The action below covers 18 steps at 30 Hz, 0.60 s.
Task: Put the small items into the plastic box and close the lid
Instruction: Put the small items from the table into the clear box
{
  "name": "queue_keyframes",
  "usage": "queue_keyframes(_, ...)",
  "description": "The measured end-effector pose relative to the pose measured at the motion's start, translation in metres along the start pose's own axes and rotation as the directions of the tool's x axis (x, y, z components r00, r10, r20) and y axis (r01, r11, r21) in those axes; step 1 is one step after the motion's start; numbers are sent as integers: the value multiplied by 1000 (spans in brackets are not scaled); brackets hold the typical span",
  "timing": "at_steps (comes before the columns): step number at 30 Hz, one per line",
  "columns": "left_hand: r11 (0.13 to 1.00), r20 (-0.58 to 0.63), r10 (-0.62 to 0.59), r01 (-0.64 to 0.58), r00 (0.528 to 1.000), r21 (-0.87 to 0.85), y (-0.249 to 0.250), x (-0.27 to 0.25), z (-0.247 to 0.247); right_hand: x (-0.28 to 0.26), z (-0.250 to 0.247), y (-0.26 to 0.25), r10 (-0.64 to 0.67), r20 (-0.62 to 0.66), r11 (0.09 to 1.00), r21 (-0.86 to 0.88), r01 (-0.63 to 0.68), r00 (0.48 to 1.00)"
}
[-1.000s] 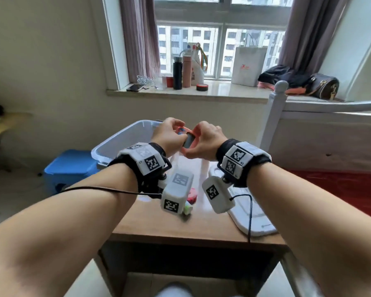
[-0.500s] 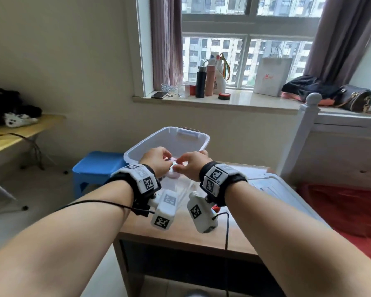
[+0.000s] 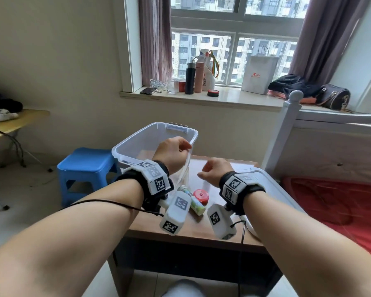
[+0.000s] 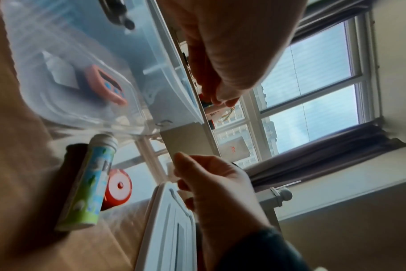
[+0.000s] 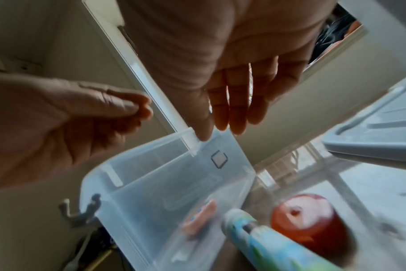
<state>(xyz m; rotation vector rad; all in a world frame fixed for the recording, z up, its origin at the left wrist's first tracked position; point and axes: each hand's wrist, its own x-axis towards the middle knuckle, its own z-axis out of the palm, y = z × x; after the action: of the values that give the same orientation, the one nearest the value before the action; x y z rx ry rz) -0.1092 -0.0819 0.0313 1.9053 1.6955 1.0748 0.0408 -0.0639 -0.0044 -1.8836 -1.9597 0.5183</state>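
The clear plastic box [image 3: 124, 150] stands open on the left of the wooden table [image 3: 201, 232]. An orange timer [image 4: 104, 86] lies on its floor, also visible in the right wrist view as the orange timer [image 5: 199, 216]. My left hand [image 3: 185, 146] hovers over the box's right rim, fingers loosely curled and holding nothing. My right hand [image 3: 201, 171] hangs just right of the box with relaxed fingers [image 5: 234, 113], empty. A green-and-blue tube [image 3: 194, 202] and a red round item [image 3: 201, 196] lie on the table below my wrists. The white lid [image 3: 272, 189] lies flat at the right.
A blue stool [image 3: 88, 166] stands left of the table. A white bed frame post [image 3: 287, 129] and a red bedcover [image 3: 341, 211] are at the right. Bottles and a paper bag [image 3: 258, 73] stand on the windowsill behind.
One second ago both hands held the orange timer in the air. They carried it over the box; now it lies inside and both hands are empty, the right one drawn back.
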Motion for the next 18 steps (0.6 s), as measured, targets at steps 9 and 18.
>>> queue_keyframes(9, 994, 307, -106, 108, 946, 11, -27, -18, 55, -19, 49, 28, 130, 187, 982, -162, -100, 974)
queue_keyframes(18, 963, 351, -265, 229, 898, 142, -49, -25, 68, -18, 62, 33, 131, 159, 988, -107, -115, 978)
